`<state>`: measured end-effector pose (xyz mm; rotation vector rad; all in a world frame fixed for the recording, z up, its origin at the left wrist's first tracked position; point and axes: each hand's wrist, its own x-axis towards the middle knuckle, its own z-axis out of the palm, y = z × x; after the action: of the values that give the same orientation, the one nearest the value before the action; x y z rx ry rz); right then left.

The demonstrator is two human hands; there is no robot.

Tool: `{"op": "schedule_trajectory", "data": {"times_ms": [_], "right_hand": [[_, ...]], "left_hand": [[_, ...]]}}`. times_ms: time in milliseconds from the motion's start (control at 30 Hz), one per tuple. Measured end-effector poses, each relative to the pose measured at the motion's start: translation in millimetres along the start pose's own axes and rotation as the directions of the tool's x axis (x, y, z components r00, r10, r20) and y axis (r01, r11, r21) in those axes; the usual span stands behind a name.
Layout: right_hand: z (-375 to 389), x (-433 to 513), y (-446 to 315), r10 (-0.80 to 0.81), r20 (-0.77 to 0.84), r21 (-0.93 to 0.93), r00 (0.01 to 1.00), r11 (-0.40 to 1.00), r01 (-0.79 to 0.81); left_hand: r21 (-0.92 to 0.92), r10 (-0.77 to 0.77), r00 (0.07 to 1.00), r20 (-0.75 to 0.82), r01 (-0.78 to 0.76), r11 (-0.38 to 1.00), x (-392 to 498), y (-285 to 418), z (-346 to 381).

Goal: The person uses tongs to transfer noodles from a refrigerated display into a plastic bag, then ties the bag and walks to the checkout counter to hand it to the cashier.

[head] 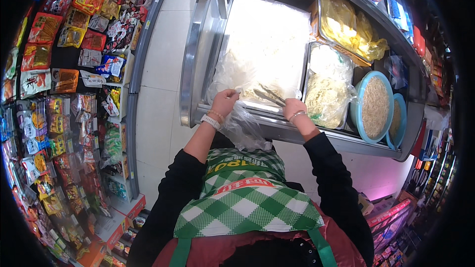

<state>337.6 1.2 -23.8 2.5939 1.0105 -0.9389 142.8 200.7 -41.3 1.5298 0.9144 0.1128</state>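
Observation:
My left hand pinches the edge of a clear plastic bag, which hangs down over the counter's front edge. In my right hand is a pair of metal tongs, pointing left over the near end of a large tray. Pale noodles show beneath the tongs' tips; strong glare washes out most of the tray. Plastic film lies bunched along its left side. Whether the tongs hold any noodles, I cannot tell.
Right of the tray sits a second tray of noodles under plastic. Beyond it stand blue basins of thin pale food. A box of yellow plastic bags lies behind. Shelves of packaged snacks line the left, across a tiled aisle.

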Motion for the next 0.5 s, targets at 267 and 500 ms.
{"op": "schedule_trajectory", "data": {"times_ms": [267, 500], "right_hand": [[0, 12, 0, -0.291, -0.028, 0.142, 0.956, 0.946, 0.292], [5, -18, 52, -0.183, -0.063, 0.336, 0.981, 0.922, 0.193]], "left_hand": [[0.022, 0.004, 0.998, -0.058, -0.003, 1.0, -8, 9, 1], [0.014, -0.002, 0.999, -0.049, 0.003, 1.0, -8, 9, -3]]}}
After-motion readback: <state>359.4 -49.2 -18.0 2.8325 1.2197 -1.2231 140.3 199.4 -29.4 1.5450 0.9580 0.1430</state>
